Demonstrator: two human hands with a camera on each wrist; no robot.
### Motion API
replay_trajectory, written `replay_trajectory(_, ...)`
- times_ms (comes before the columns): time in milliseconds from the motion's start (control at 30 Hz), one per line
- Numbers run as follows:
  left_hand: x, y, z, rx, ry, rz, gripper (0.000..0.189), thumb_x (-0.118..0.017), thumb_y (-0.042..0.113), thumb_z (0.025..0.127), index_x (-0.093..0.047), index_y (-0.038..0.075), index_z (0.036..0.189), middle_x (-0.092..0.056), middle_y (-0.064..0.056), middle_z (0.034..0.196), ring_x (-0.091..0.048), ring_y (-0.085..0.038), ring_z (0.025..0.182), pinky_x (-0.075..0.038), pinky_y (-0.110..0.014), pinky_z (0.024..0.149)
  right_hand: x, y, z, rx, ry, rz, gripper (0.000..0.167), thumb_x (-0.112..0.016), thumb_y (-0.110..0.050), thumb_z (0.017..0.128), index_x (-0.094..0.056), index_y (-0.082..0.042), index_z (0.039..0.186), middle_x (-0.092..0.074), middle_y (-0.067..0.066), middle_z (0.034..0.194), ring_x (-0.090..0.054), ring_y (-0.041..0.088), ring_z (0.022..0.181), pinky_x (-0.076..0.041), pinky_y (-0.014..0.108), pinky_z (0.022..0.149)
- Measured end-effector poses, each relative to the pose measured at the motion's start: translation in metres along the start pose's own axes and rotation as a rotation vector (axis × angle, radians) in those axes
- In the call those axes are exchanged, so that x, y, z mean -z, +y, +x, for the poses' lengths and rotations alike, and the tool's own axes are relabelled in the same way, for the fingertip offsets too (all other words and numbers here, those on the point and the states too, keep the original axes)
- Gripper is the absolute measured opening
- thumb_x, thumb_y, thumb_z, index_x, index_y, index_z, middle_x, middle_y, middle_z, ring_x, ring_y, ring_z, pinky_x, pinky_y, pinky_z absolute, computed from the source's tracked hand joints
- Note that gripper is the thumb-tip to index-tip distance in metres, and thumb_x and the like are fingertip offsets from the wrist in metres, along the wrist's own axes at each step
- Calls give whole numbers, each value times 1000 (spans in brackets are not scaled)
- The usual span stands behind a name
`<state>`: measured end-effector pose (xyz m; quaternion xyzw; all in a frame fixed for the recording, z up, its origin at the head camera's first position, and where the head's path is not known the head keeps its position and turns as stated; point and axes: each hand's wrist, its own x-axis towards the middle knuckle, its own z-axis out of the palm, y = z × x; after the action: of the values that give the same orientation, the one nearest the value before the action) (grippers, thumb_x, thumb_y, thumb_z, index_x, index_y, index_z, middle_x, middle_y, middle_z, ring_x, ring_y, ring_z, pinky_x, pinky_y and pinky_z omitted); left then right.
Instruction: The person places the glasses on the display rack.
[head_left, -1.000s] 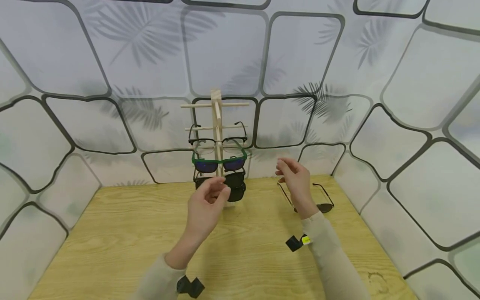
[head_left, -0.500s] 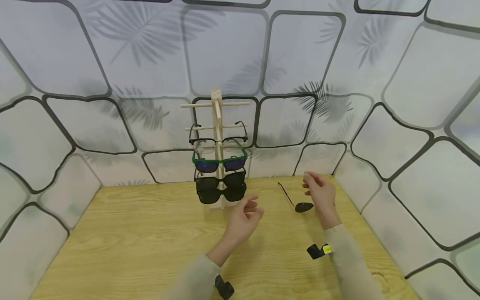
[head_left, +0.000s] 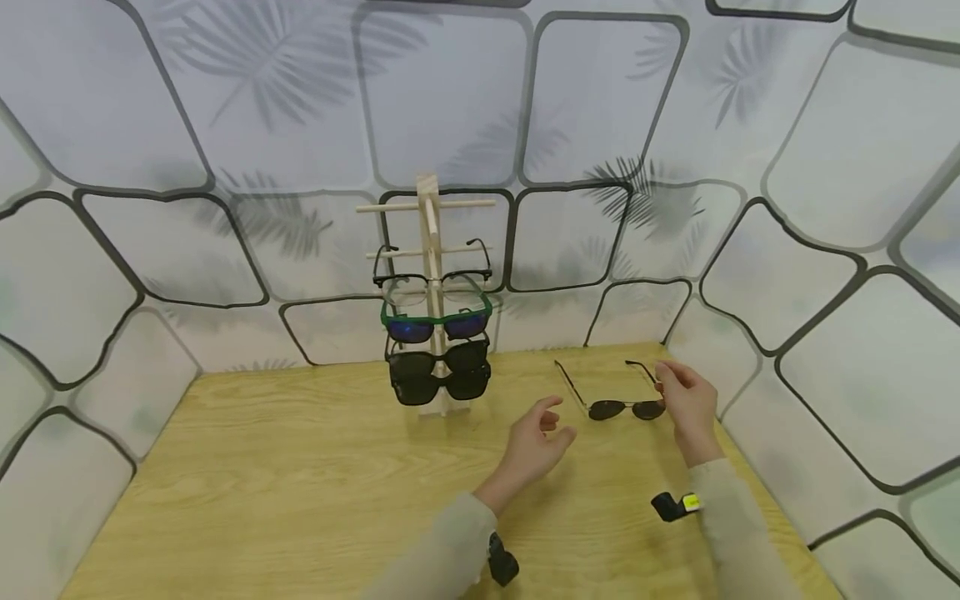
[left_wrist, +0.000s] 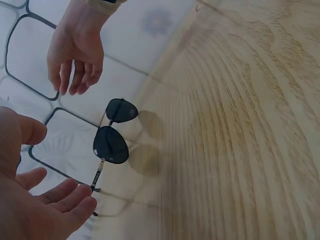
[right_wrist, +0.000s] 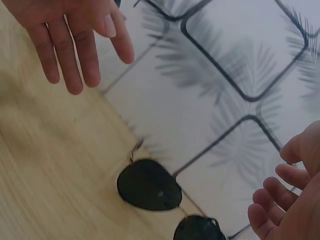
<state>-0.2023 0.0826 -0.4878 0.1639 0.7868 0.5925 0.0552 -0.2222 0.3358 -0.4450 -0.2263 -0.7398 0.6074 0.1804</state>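
Aviator sunglasses (head_left: 607,409) with dark lenses rest on the table at the right, temples unfolded toward the back wall. My left hand (head_left: 528,448) hovers left of them, fingers loosely bent and holding nothing. In the left wrist view, its fingertips are near one temple of the sunglasses (left_wrist: 111,145), but I cannot tell whether they touch. At the other side, my right hand (head_left: 690,414) covers part of the right temple in the head view. A gap shows between that hand (left_wrist: 77,52) and the lenses in the left wrist view; its fingers hold nothing.
A wooden display rack (head_left: 427,187) stands at the back middle. It carries black-framed glasses (head_left: 401,279), green-framed sunglasses (head_left: 411,329) and two dark sunglasses (head_left: 416,390) below. Its top rod (head_left: 468,203) is bare. Patterned walls (head_left: 450,92) enclose the wooden table (head_left: 262,467).
Both hands have moved right: the left from in front of the rack to beside the aviator sunglasses, the right from their left temple to their right side. The sunglasses have stayed in place.
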Motion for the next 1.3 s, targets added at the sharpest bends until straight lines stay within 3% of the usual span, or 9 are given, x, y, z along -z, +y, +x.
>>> replay_trajectory(167,-18,-2,10,32,-23,-22,55,-68,27,101,-55,14,152,-65,-21,135,-67,-37,124,-59,-45,99,17,16,7,-23,26,-88,44,-62,-37,106,-67,-6,137,-64,-26,93,-61,-3,84,-56,17,70)
replay_trajectory(367,-35,-7,18,51,-46,-27,57,-68,29,100,-53,14,154,-64,-20,138,-66,-36,126,-59,-47,100,28,28,16,-36,16,-175,51,-59,-40,106,-63,-4,143,-57,-30,88,-59,-1,88,-54,17,70)
replay_trajectory(600,-45,-5,22,56,-120,-4,62,-65,33,102,-47,17,159,-58,-21,147,-60,-37,133,-55,-50,105,33,41,22,-57,-15,-251,55,-56,-40,108,-58,-4,149,-61,-5,111,-58,2,88,-54,18,70)
replay_trajectory(767,-52,-6,28,55,-152,14,64,-64,37,103,-43,20,161,-52,-20,156,-55,-38,141,-52,-51,110,35,51,26,-42,-38,-287,54,-58,-39,107,-59,-3,148,-64,2,112,-61,9,87,-54,22,69)
replay_trajectory(1067,-62,-11,39,74,-179,71,71,-63,41,102,-38,14,164,-49,-18,160,-54,-37,142,-51,-51,112,31,64,30,-40,-73,-329,54,-56,-35,108,-56,1,149,-61,27,139,-58,2,86,-54,21,69)
replay_trajectory(1300,-65,-18,47,101,-156,43,74,-66,36,102,-35,12,165,-51,-20,156,-56,-37,139,-53,-52,109,24,65,28,-50,-78,-318,51,-57,-29,108,-57,4,147,-59,32,142,-70,20,99,-55,20,69)
